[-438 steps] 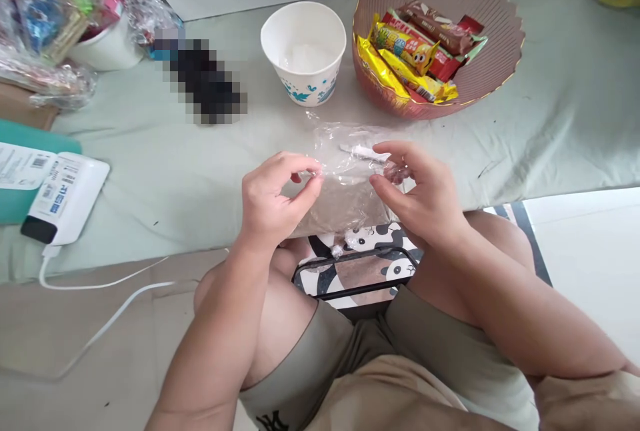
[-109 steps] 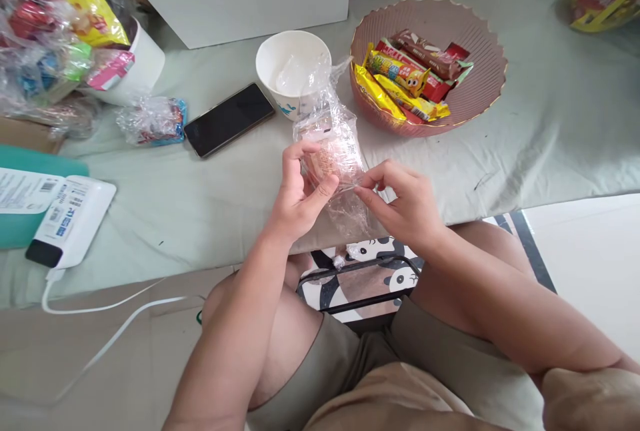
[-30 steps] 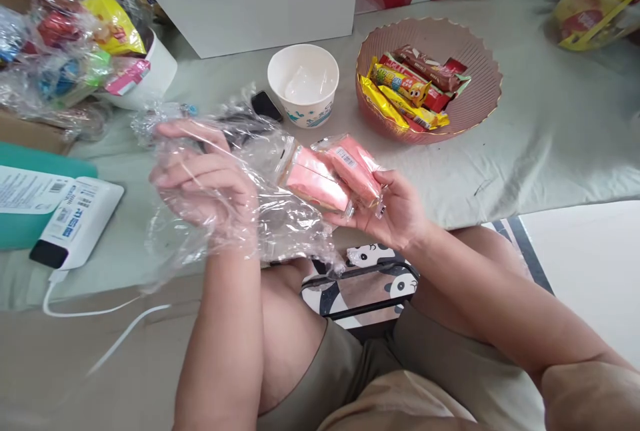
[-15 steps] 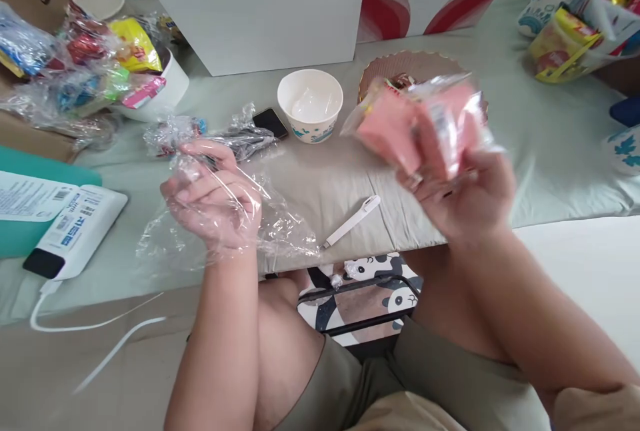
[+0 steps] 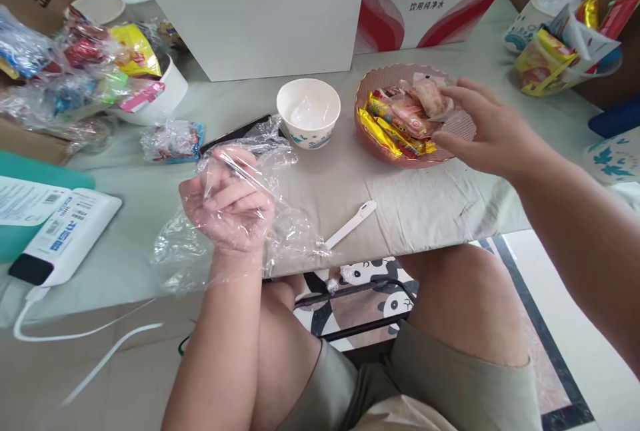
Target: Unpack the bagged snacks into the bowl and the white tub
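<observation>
My left hand is closed round a crumpled clear plastic bag, whose film spreads over the fingers and wrist. On the right, my right hand hovers at the rim of a pink ribbed bowl, thumb and fingers apart with nothing gripped. Near its fingertips a clear-wrapped pinkish snack lies on top of the bowl's contents. Yellow snack packets and other wrapped pieces lie under it. A white paper cup stands between the two hands. Close to the table's front edge lies a white pen-like cutter.
A dark phone lies behind my left hand, beside a small wrapped packet. Heaped snack bags fill a white tub at left. A white power bank trails a cable. Boxes stand behind; a snack-filled container is at right.
My right hand has moved up to the bowl and let go of the pink wrapped snacks. My left hand, still in the plastic bag's folds, has shifted slightly right and down.
</observation>
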A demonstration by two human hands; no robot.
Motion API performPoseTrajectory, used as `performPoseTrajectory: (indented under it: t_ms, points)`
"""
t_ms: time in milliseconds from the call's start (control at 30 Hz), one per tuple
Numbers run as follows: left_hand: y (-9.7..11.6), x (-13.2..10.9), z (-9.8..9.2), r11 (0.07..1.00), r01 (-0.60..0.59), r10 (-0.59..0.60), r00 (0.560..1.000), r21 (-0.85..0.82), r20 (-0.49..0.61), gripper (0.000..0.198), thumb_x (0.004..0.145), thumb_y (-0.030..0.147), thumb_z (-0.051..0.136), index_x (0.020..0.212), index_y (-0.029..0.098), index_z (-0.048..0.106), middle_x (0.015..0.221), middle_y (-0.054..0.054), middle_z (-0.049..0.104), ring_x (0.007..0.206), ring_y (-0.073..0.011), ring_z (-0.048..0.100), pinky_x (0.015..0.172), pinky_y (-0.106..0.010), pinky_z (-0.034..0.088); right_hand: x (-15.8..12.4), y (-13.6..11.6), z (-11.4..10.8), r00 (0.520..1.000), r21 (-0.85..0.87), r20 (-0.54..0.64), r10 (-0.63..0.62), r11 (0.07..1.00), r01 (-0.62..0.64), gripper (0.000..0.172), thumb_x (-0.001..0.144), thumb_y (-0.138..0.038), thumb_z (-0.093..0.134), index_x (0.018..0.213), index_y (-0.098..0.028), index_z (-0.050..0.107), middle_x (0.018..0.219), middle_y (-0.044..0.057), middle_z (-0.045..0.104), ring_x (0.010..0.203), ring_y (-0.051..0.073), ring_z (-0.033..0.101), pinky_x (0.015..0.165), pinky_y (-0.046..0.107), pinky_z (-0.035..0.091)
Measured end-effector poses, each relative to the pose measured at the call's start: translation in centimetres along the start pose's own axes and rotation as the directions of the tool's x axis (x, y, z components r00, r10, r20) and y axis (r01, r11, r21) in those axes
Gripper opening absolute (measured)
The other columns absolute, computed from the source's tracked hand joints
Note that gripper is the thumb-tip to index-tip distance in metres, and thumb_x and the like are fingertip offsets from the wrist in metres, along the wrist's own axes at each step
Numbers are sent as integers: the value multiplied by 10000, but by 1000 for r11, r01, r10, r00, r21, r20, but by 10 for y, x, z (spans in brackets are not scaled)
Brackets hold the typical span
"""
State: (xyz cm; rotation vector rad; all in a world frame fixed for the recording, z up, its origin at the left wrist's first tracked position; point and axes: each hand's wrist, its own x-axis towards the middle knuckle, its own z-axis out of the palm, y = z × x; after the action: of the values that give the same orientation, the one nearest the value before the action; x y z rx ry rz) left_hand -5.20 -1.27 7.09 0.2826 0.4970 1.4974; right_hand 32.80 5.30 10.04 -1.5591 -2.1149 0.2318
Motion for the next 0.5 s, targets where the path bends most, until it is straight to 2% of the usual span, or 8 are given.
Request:
performPoseTrajectory:
  t_ms: [100,133,167,200,267,367,433,500]
  points:
    - [-2,1,-8,994,-101,102,994,-48,27,195,809,414,743,813,254,632,935,104,762,293,19,293,361,-262,319,-27,-45,8,981,56,-180,-71,995,82,370,916,-345,656,1286,-337,660,1407,101,663,1397,361,593,1192,629,455]
    - [-3,0,-11,995,-103,103,995,-1,13,202,837,438,717,804,254,641,915,88,760,280,14,256,345,-274,292,-37,-62,17,962,153,-260,-80,981,123,250,932,-332,651,1178,-306,686,1229,107,732,1233,328,685,1105,576,527]
    - [-5,-1,-13,992,-108,109,994,63,-12,234,857,470,697,782,255,643,893,75,759,270,9,225,332,-286,262,-47,-79,28,969,328,-240,-67,933,146,205,957,-349,640,1147,-282,679,1152,107,745,1120,290,721,1039,525,569]
    - [-7,-3,-14,986,-111,117,992,128,-42,269,869,496,684,757,256,641,874,64,759,265,4,204,323,-295,232,-55,-94,42,990,479,-127,-63,870,117,258,971,-371,629,1209,-272,643,1199,110,737,1136,269,721,1038,495,580]
    - [-12,-8,-15,966,-105,133,986,238,-103,316,876,537,674,725,262,638,834,54,759,259,-6,199,317,-301,184,-65,-118,74,995,659,67,-79,752,15,519,941,-448,660,1403,-264,510,1472,143,608,1382,273,609,1119,479,557]
    - [-18,-15,-16,935,-66,117,985,348,-128,359,871,621,652,737,288,648,757,48,754,259,-37,291,330,-301,151,-62,-141,112,980,763,187,-71,639,-99,938,824,-580,736,1577,-265,274,1691,178,354,1545,309,444,1171,518,516]
    - [-20,-17,-19,922,-31,74,993,387,-96,357,864,645,638,764,302,649,729,42,759,283,-69,393,347,-300,169,-53,-148,123,982,819,185,-28,556,-139,929,784,-633,756,1529,-266,341,1627,171,442,1483,311,508,1142,522,531]
    - [-18,-14,-21,918,3,21,998,396,-56,327,856,607,646,758,297,624,693,42,756,308,-91,454,364,-300,206,-45,-151,124,982,886,188,35,426,-185,618,824,-635,730,1279,-258,548,1301,122,677,1201,266,687,1010,467,598]
